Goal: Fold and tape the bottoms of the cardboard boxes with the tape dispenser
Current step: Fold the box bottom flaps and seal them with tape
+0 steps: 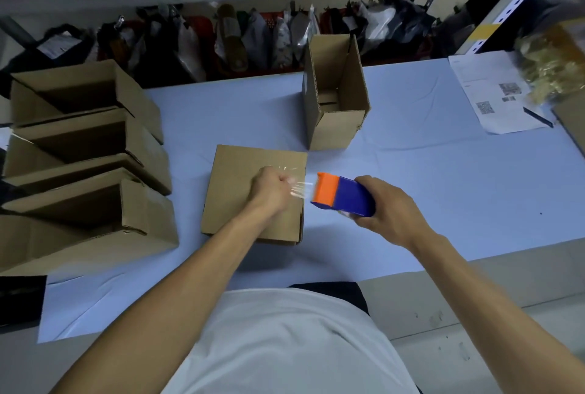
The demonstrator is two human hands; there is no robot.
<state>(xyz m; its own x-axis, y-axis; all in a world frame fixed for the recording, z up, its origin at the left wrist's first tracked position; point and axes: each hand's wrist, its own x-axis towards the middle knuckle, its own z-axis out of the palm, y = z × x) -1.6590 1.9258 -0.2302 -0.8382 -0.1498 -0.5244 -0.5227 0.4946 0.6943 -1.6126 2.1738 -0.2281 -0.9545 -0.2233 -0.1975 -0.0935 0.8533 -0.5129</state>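
Both hands at work over bench (411, 172): left hand (269, 187) curled into a fist above upturned cardboard box (240, 200), pinching end of clear tape (300, 189); right hand (387, 211) wrapped round tape dispenser (343, 194) at box's 3 o'clock edge. Box at bench centre, flaps folded flat, plain brown corrugated board, glossy strip of tape across bottom toward 12 o'clock. Dispenser blocky plastic, blue body, orange nose pointed at left hand, wrinkled film stretched between. Bench draped in smooth pale blue sheet. Open narrow box (335, 96) upright at 1 o'clock, well apart. Row of open boxes (82, 159) lying at 9 o'clock. Printed paper sheets (493, 96) at 2 o'clock.
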